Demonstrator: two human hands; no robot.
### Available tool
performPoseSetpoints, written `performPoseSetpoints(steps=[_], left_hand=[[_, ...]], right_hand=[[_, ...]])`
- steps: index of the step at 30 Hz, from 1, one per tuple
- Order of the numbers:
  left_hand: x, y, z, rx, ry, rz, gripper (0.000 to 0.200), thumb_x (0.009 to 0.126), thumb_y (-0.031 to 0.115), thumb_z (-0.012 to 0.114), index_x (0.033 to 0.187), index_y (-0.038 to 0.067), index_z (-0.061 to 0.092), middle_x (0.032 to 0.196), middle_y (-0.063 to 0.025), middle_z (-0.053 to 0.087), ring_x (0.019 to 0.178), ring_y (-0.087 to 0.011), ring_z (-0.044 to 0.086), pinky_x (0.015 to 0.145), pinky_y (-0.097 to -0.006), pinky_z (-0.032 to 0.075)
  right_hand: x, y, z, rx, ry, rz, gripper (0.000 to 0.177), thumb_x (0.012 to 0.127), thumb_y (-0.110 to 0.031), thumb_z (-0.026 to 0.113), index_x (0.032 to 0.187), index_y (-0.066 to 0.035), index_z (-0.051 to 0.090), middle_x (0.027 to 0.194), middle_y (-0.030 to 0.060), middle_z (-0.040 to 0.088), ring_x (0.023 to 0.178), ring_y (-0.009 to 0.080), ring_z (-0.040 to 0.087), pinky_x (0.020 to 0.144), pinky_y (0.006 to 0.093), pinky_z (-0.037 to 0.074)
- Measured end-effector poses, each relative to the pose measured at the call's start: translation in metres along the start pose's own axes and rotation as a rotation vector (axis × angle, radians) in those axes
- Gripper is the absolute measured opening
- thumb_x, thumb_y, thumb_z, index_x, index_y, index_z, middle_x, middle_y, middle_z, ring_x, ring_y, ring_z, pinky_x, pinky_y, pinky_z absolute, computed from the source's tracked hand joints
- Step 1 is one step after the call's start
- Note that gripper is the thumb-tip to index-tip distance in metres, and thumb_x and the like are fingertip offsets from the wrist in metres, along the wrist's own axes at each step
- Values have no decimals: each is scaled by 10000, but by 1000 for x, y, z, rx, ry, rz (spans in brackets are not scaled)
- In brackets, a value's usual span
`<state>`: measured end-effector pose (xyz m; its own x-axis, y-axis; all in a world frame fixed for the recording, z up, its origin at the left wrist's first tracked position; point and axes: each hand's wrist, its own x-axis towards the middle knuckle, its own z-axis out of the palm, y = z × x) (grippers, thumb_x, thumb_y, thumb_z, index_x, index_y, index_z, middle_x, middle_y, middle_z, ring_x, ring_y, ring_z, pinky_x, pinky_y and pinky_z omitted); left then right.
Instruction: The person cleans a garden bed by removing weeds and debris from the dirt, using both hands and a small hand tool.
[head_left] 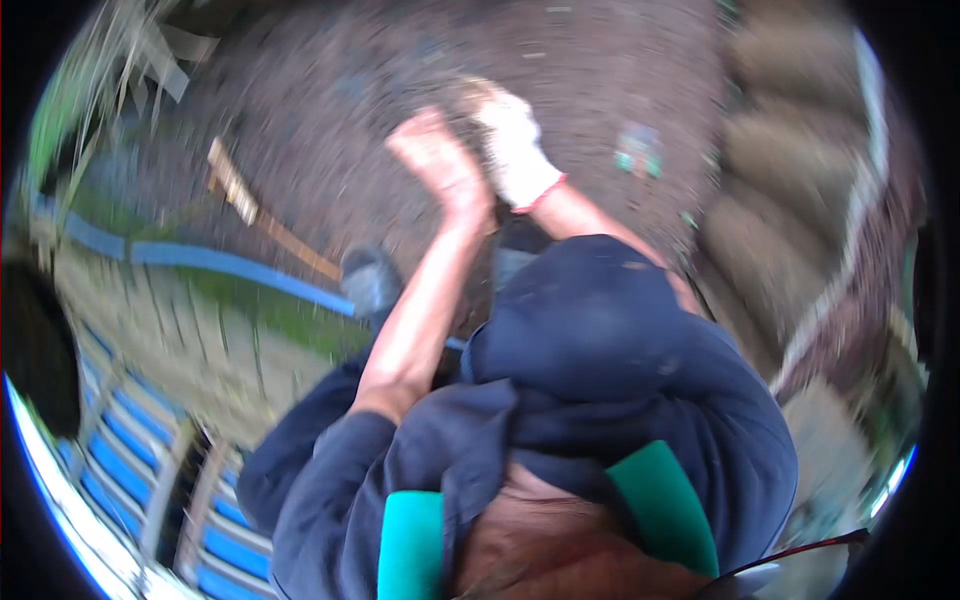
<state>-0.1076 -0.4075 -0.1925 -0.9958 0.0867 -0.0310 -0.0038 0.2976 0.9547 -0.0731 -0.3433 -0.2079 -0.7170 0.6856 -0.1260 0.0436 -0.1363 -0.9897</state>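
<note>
My bare left hand (438, 160) reaches down over the brown soil (620, 70), blurred by motion. Close against it on the right is my right hand (510, 140), in a white work glove with a red cuff. A dark, earthy-looking patch shows between the two hands; whether it is a clump they hold or the ground behind, I cannot make out. The fingers of both hands are smeared. Beneath my forearms are my shoes, with a grey-blue toe (370, 280) showing on the left.
A wooden tool with a long thin handle (290, 243) lies left. A clear plastic item with green parts (638, 152) sits on the soil at right. Bulging brown sacks (800, 160) line the right side. A blue strip (240, 262) runs along a plank edge at left.
</note>
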Motion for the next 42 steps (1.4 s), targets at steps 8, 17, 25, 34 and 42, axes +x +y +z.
performPoseSetpoints(steps=[8,17,25,34,42], left_hand=[[-53,234,36,222,-555,1242,487,788,49,705,1230,-66,536,1081,-213,593,1007,-376,622,826,-424,524],[-328,334,29,-258,-1856,715,549,955,455,581,1282,15,601,1166,-120,511,1037,-210,492,964,-343,430],[-143,343,50,50,-1877,836,272,929,225,668,1119,33,698,945,-93,675,793,-160,654,728,-305,535],[146,161,53,501,-1434,228,207,913,187,666,914,-18,691,686,-46,621,562,-119,560,536,-269,459],[266,14,-45,889,-1182,38,195,811,95,673,927,-59,701,624,-108,631,436,-182,564,411,-311,438]], right_hand=[[-33,-219,-110,-212,873,-766,217,799,-137,696,996,-48,722,1014,91,718,949,222,689,860,336,551],[-372,-293,-240,-418,1560,-627,349,872,-257,603,1146,-47,653,1101,185,678,1011,328,655,923,414,510],[-590,-181,-286,-1106,1545,573,342,966,-222,466,1139,-21,682,1148,206,682,1062,322,656,953,382,495],[-486,-214,-285,-886,1300,320,356,925,-278,543,1132,-29,691,1089,214,689,1037,355,657,920,407,500],[-443,-229,-268,-967,1083,651,374,834,-243,590,1119,-26,699,1048,232,686,1010,364,658,931,404,502]])
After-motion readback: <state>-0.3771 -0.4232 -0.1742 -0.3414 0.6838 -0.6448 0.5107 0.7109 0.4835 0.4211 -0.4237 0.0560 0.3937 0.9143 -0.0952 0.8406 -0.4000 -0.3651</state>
